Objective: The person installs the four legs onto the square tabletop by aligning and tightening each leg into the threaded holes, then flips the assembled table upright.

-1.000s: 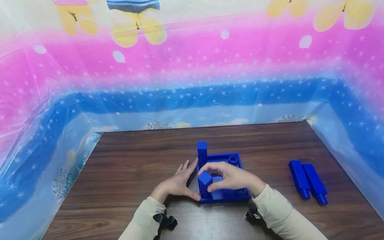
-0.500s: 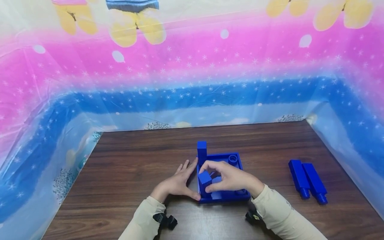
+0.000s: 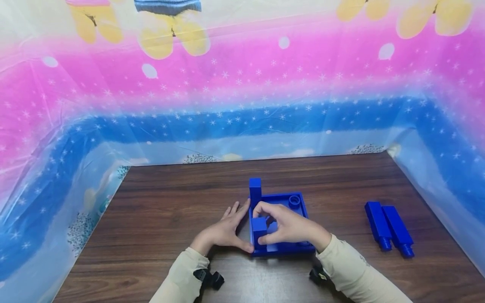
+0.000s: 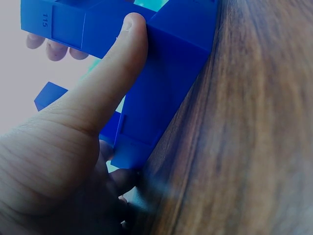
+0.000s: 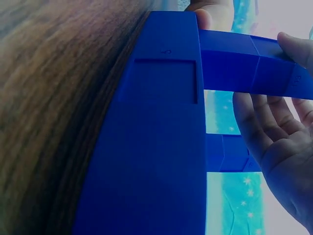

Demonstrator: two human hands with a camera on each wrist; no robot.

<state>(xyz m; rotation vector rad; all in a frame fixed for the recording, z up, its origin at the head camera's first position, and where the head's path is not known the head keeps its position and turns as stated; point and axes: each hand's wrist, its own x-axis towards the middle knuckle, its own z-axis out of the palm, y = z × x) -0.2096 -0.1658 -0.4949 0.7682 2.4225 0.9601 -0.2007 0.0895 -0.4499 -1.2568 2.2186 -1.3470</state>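
Observation:
A blue square tabletop [image 3: 288, 251] with a raised rim lies upturned on the desk. Between thumb and forefinger, my right hand [image 3: 293, 225] pinches a square blue table leg [image 3: 259, 226] standing upright at its front left corner. In the right wrist view this leg [image 5: 230, 61] meets the tabletop's inner face. My left hand [image 3: 224, 232] is spread along the left side, its thumb and forefinger touching the rim. Its thumb [image 4: 110, 78] crosses the corner in the left wrist view. Another table leg [image 3: 255, 189] stands upright at the back left corner. The held leg's lower end is hidden.
Two loose table legs [image 3: 378, 221] lie side by side at the right, threaded ends toward the front. A round socket [image 3: 294, 201] shows at the tabletop's back right corner. Patterned cloth [image 3: 242, 122] surrounds the back and sides of the wooden desk [image 3: 170, 202].
The held leg has turned about its upright axis; its top now sits nearly square with the tabletop instead of cornerwise. My right hand has shifted slightly left. My left hand stays put.

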